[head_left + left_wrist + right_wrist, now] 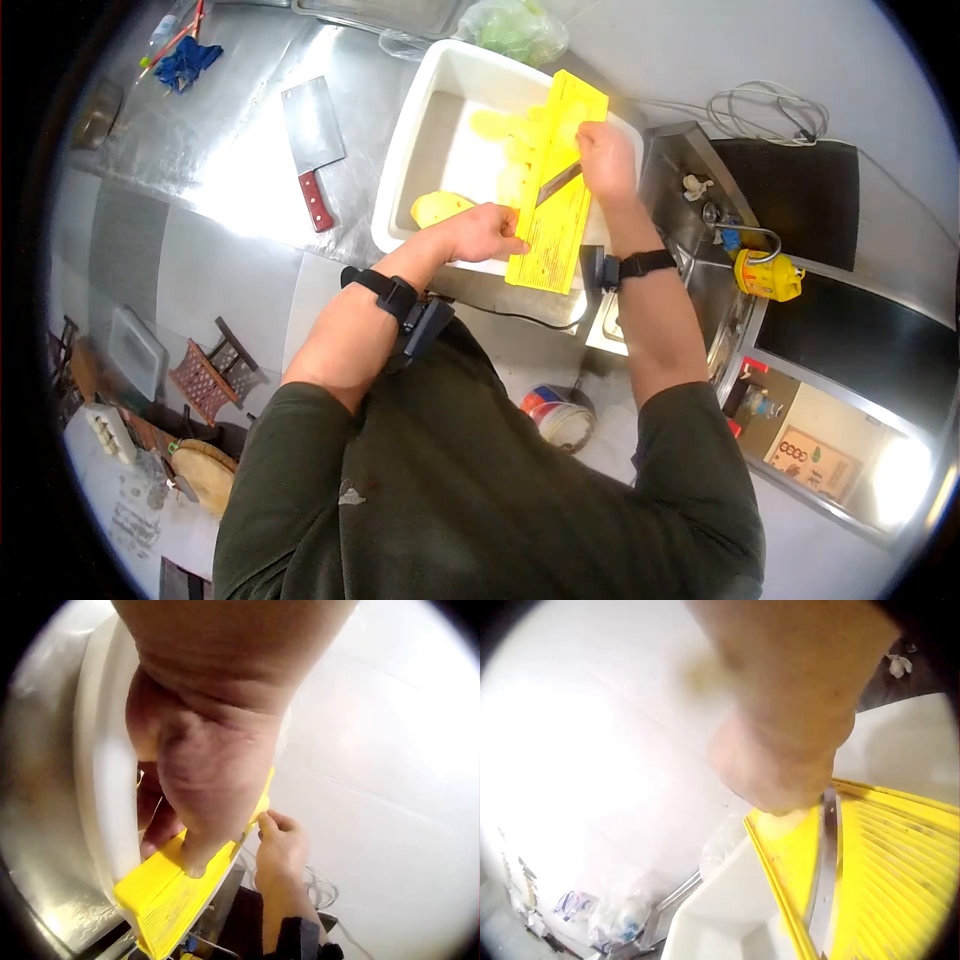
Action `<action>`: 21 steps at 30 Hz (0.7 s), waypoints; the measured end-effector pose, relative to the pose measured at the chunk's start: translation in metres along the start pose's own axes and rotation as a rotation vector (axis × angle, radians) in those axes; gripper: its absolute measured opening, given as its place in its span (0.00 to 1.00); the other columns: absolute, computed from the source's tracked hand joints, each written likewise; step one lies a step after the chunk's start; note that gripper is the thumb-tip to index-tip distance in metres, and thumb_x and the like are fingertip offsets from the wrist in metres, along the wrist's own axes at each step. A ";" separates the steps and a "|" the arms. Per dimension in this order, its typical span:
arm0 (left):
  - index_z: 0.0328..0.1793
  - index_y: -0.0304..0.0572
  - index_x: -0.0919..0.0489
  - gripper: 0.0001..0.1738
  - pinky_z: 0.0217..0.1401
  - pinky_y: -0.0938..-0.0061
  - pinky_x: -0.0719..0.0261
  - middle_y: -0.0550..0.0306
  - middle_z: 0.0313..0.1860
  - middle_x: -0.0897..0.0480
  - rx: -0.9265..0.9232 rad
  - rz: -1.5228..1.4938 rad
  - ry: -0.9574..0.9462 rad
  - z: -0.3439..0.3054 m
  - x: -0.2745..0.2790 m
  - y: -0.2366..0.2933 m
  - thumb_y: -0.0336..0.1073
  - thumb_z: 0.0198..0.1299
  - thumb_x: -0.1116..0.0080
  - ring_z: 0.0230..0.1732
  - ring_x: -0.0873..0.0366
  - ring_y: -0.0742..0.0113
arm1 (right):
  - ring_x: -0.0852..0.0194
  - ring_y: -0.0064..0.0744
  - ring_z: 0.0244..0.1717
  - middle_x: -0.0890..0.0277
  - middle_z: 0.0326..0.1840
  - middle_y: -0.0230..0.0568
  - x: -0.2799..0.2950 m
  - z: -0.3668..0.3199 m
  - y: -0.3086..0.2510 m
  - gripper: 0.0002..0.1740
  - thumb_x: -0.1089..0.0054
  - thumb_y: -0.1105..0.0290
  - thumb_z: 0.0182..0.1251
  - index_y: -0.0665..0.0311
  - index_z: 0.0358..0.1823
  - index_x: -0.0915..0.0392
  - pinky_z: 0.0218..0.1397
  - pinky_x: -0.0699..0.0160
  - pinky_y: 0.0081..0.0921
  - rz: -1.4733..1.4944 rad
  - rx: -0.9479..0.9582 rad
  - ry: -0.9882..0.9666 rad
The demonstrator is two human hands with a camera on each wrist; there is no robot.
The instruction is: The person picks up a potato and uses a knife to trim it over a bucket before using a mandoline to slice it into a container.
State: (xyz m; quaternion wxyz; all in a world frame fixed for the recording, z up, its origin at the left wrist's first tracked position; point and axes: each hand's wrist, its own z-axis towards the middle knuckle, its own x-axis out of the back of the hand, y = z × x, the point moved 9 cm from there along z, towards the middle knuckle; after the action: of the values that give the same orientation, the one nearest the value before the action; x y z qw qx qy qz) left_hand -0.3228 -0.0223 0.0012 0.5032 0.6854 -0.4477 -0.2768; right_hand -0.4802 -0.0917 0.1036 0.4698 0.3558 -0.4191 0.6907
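A yellow slicer (545,245) with a slanted metal blade lies across a white tub (395,180). My left hand (485,232) grips the slicer's near end; in the left wrist view its thumb rests on the yellow face (161,896), with curled fingers beneath. On the far part of the slicer, above the blade, my right hand (608,160) pinches a pale yellow piece (781,823), mostly hidden under the fingers in the right wrist view. Yellow slices (500,125) lie in the tub under the slicer, and a larger yellow piece (440,207) sits by my left wrist.
A cleaver (315,130) lies on the metal counter (230,150) left of the tub. Behind the tub is a plastic bag with something green (515,32). At the right are a sink with a tap (765,240) and a yellow container (768,276). A bucket (562,420) stands below.
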 end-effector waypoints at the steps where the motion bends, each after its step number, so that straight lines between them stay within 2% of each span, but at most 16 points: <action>1: 0.37 0.36 0.23 0.17 0.39 0.69 0.26 0.56 0.29 0.21 0.004 0.008 -0.006 -0.002 -0.001 0.002 0.44 0.58 0.34 0.33 0.26 0.66 | 0.26 0.56 0.35 0.24 0.29 0.48 -0.009 -0.002 0.007 0.03 0.43 0.73 0.58 0.63 0.28 0.22 0.40 0.25 0.43 -0.024 -0.105 -0.164; 2: 0.37 0.36 0.23 0.17 0.39 0.69 0.26 0.56 0.29 0.21 0.000 0.011 -0.003 -0.001 0.000 0.002 0.44 0.58 0.34 0.33 0.26 0.66 | 0.26 0.56 0.35 0.23 0.29 0.48 -0.017 -0.004 0.013 0.03 0.43 0.73 0.58 0.62 0.28 0.22 0.40 0.25 0.43 -0.052 -0.203 -0.327; 4: 0.37 0.36 0.23 0.17 0.38 0.69 0.26 0.55 0.29 0.21 -0.007 0.055 -0.011 0.002 -0.002 -0.002 0.44 0.58 0.34 0.32 0.26 0.65 | 0.24 0.53 0.39 0.21 0.34 0.46 0.005 -0.042 -0.023 0.01 0.42 0.75 0.57 0.62 0.29 0.22 0.43 0.26 0.44 -0.035 0.049 -0.118; 6: 0.37 0.36 0.23 0.17 0.38 0.69 0.26 0.55 0.29 0.20 0.010 0.046 -0.009 -0.003 -0.001 0.000 0.44 0.58 0.34 0.33 0.25 0.65 | 0.25 0.55 0.37 0.22 0.35 0.50 0.024 -0.082 -0.055 0.07 0.46 0.72 0.62 0.66 0.31 0.21 0.40 0.28 0.44 0.147 0.041 -0.178; 7: 0.38 0.36 0.23 0.17 0.39 0.68 0.26 0.54 0.30 0.20 0.026 0.053 -0.004 -0.003 0.001 0.000 0.44 0.58 0.34 0.33 0.25 0.65 | 0.24 0.51 0.41 0.20 0.37 0.47 0.022 -0.103 -0.066 0.04 0.43 0.75 0.59 0.66 0.33 0.20 0.45 0.26 0.42 0.027 0.006 -0.264; 8: 0.38 0.36 0.23 0.17 0.39 0.68 0.26 0.54 0.30 0.20 0.027 0.047 -0.008 0.000 0.001 -0.003 0.44 0.58 0.34 0.33 0.25 0.65 | 0.23 0.46 0.44 0.19 0.39 0.43 0.018 -0.120 -0.072 0.07 0.40 0.79 0.55 0.65 0.36 0.18 0.51 0.24 0.40 -0.093 -0.032 -0.347; 9: 0.40 0.35 0.22 0.19 0.42 0.66 0.25 0.50 0.33 0.18 0.022 0.021 -0.007 0.002 -0.001 -0.007 0.45 0.58 0.34 0.36 0.23 0.61 | 0.23 0.46 0.44 0.19 0.39 0.43 0.020 -0.127 -0.082 0.07 0.40 0.79 0.55 0.65 0.36 0.18 0.51 0.24 0.40 -0.096 -0.042 -0.352; 11: 0.42 0.34 0.21 0.20 0.46 0.64 0.23 0.46 0.36 0.17 0.016 -0.002 -0.016 0.003 -0.006 -0.007 0.46 0.57 0.34 0.39 0.20 0.57 | 0.23 0.47 0.44 0.19 0.39 0.43 0.040 -0.127 -0.095 0.09 0.39 0.78 0.54 0.66 0.39 0.17 0.53 0.24 0.38 -0.043 -0.083 -0.187; 12: 0.43 0.34 0.21 0.20 0.46 0.65 0.23 0.47 0.36 0.16 0.020 -0.012 -0.018 0.001 -0.006 -0.005 0.45 0.57 0.34 0.39 0.20 0.57 | 0.23 0.48 0.41 0.19 0.36 0.45 0.038 -0.124 -0.093 0.06 0.40 0.77 0.56 0.65 0.35 0.18 0.49 0.24 0.40 -0.045 -0.065 -0.151; 14: 0.44 0.34 0.21 0.20 0.47 0.65 0.23 0.47 0.37 0.16 0.030 -0.015 -0.008 -0.003 0.000 -0.001 0.45 0.58 0.34 0.40 0.20 0.57 | 0.23 0.49 0.40 0.20 0.34 0.47 0.030 -0.102 -0.080 0.05 0.41 0.76 0.57 0.64 0.33 0.18 0.46 0.24 0.41 -0.078 -0.034 -0.165; 16: 0.42 0.35 0.22 0.17 0.40 0.69 0.25 0.53 0.31 0.19 0.020 0.016 -0.016 -0.007 0.001 0.009 0.43 0.59 0.35 0.34 0.24 0.65 | 0.24 0.51 0.38 0.21 0.31 0.50 0.017 -0.071 -0.050 0.06 0.44 0.74 0.58 0.64 0.28 0.18 0.43 0.25 0.44 -0.093 -0.005 -0.167; 17: 0.42 0.35 0.22 0.17 0.40 0.69 0.25 0.53 0.31 0.19 0.024 0.023 -0.009 -0.008 0.000 0.008 0.43 0.59 0.35 0.34 0.24 0.65 | 0.24 0.52 0.37 0.21 0.30 0.51 0.007 -0.050 -0.030 0.07 0.45 0.74 0.59 0.64 0.26 0.19 0.42 0.26 0.45 -0.069 -0.001 -0.147; 19: 0.41 0.36 0.22 0.17 0.40 0.70 0.26 0.56 0.31 0.20 0.013 -0.011 -0.001 -0.005 -0.001 0.005 0.43 0.59 0.34 0.34 0.25 0.67 | 0.24 0.53 0.38 0.20 0.31 0.51 -0.004 -0.011 0.004 0.07 0.43 0.73 0.58 0.65 0.26 0.19 0.45 0.26 0.46 -0.039 -0.091 -0.110; 21: 0.40 0.36 0.22 0.16 0.39 0.70 0.26 0.57 0.30 0.20 0.018 0.004 0.005 -0.004 -0.002 0.001 0.43 0.59 0.34 0.34 0.26 0.68 | 0.23 0.53 0.39 0.20 0.32 0.51 -0.007 0.012 0.013 0.07 0.43 0.72 0.58 0.66 0.26 0.19 0.46 0.26 0.47 -0.040 -0.070 -0.082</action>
State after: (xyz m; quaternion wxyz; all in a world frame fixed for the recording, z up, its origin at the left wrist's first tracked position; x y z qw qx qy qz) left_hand -0.3209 -0.0186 0.0032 0.4986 0.6897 -0.4502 -0.2702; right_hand -0.4895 -0.1078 0.0987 0.4779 0.3754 -0.4545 0.6512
